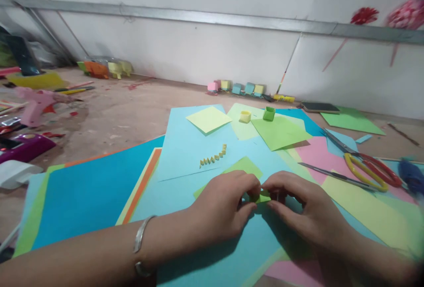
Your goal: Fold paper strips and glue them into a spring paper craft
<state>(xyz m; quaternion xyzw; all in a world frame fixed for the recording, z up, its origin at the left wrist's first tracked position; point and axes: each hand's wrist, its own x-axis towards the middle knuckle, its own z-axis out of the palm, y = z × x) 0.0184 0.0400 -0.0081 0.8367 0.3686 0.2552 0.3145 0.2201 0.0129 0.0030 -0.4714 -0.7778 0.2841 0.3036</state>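
Between my two hands is a small piece of green paper [264, 197], partly hidden by the fingers. My left hand [228, 198] pinches its left side with thumb and fingers. On the other side my right hand [300, 201] grips it in the same way. Both hands hover just over light blue sheets [185, 207]. Behind the left hand lies a flat green sheet [245, 166], partly covered. Farther back are a yellow zigzag-folded strip [213, 157], a small yellow paper box [245, 116] and a green paper box [269, 113].
Scissors [364, 163] and a pen [338, 175] lie on coloured paper at right. A pink glue gun [35, 103] and a white charger [18, 173] are at left. Several small paper cubes [236, 88] line the wall. A dark phone [319, 107] rests at back right.
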